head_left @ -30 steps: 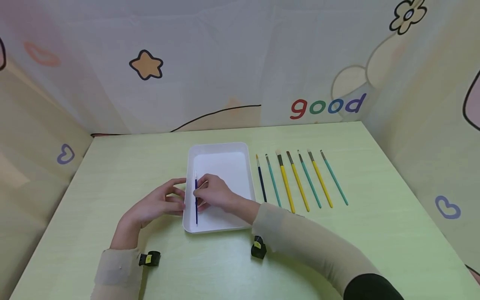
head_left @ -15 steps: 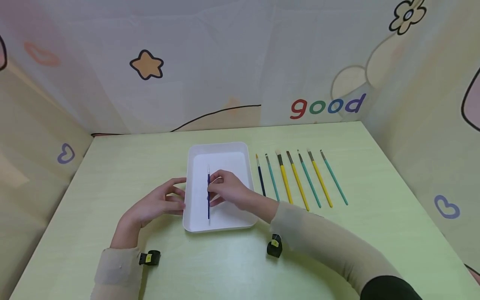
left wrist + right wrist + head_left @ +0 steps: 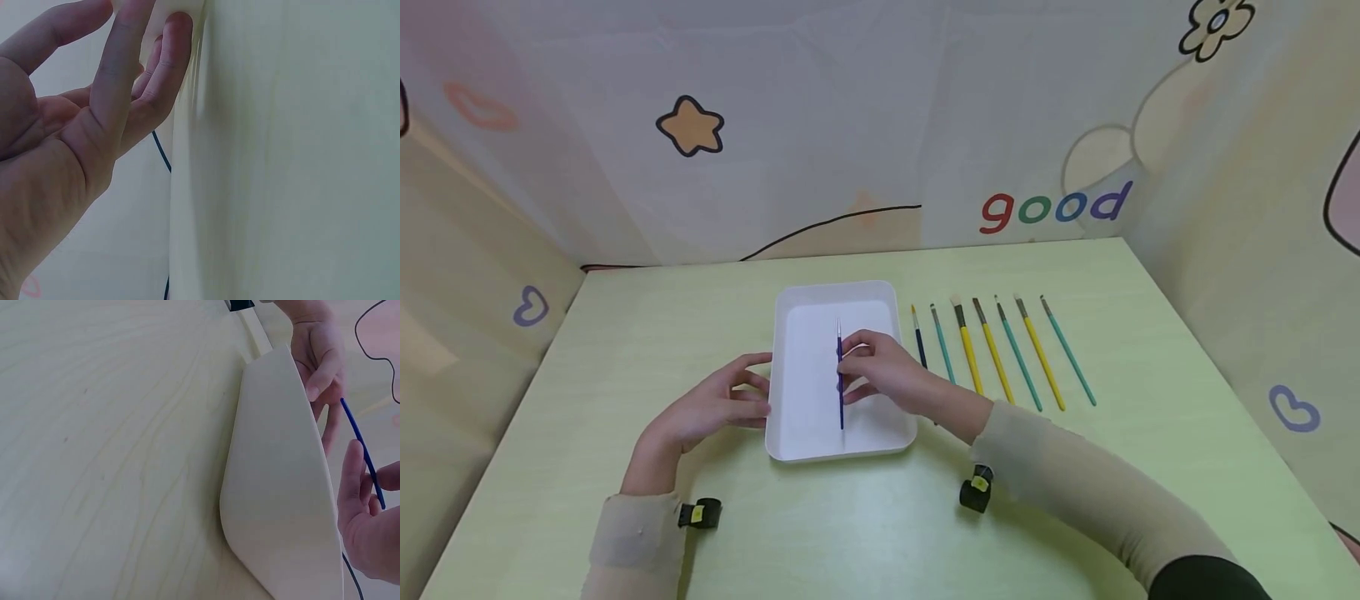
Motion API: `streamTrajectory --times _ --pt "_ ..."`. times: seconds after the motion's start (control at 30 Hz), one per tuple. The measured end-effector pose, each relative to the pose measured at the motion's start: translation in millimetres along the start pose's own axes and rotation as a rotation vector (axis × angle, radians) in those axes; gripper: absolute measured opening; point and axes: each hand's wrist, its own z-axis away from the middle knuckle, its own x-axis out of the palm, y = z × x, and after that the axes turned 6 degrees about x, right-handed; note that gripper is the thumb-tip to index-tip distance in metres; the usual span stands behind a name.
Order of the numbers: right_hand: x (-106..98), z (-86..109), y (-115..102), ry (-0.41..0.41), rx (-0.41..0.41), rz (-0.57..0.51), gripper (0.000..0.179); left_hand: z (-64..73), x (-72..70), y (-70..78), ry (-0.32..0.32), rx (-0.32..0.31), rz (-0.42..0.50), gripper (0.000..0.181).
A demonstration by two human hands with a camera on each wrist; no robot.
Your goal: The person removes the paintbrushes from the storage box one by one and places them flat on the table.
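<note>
A thin paintbrush with a dark blue handle [image 3: 841,412] is pinched between the thumb and fingers of my right hand [image 3: 887,371]. It is held over the white tray [image 3: 880,437], bristles pointing to the far side. In the right wrist view the blue handle [image 3: 354,425] shows above the tray wall [image 3: 275,469]. My left hand [image 3: 718,396] is at the tray's left side, fingertips right at the outer wall. Its fingers are spread and gently bent in the left wrist view, with the tray's white edge [image 3: 167,9] behind the fingertips.
Right of the tray lies a row of several paintbrushes: a dark blue one [image 3: 919,337], then teal and yellow ones [image 3: 998,358]. My right forearm covers some lower handle ends. A patterned cloth backdrop [image 3: 820,108] stands behind the light green table [image 3: 820,533].
My right hand has moved to the right with the blue paintbrush, from the tray's left side to over its middle. My left hand has stayed at the tray's edge.
</note>
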Motion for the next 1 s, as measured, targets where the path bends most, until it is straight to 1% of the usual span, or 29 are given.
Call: streamTrajectory --times 0.13,0.3,0.47,0.7,1.0 --pt "-12.3 5.6 0.0 0.01 0.012 0.001 0.03 -0.4 0.5 0.5 -0.008 0.006 0.012 0.072" --pt "-29.4 15.4 -2.7 0.004 -0.017 0.015 0.034 -0.2 0.9 1.5 -0.005 0.004 0.012 0.072" --pt "-47.5 25.1 -4.8 0.006 -0.038 0.055 0.036 0.7 0.5 1.9 -0.005 0.006 0.011 0.072" --pt "-72.1 38.5 -1.5 0.033 -0.031 0.117 0.034 1.3 -0.1 1.7 -0.006 0.011 0.019 0.072" --pt "-101.3 57.2 3.3 0.065 -0.024 0.133 0.036 1.3 -0.7 0.3 -0.008 0.016 0.018 0.073"
